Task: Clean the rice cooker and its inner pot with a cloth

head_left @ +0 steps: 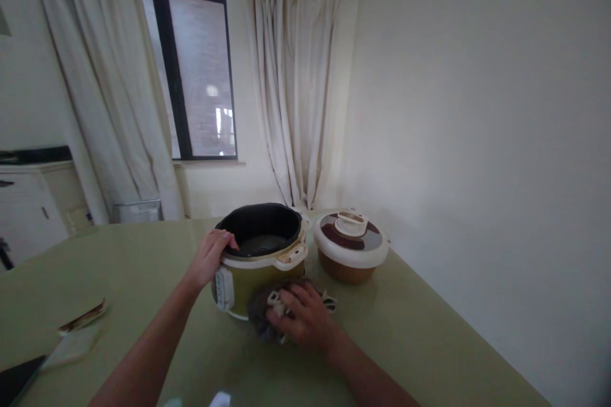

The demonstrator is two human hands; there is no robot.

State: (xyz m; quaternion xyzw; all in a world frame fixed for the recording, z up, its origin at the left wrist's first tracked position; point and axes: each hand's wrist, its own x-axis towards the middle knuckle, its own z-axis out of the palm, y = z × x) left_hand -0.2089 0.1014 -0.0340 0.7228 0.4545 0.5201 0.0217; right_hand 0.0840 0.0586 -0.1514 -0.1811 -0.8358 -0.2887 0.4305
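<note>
Pot (245,286) stands upright on table (167,273), straight ahead. Left hand (209,259) grips its rim at left; right hand (304,318), closed round bunched cloth (260,313), is nearer its base, front right.

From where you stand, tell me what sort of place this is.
Probably a room in a home, perhaps a dining area: a window between long pale curtains, and a green table bearing an open green pot and a lidded brown bowl.
</note>
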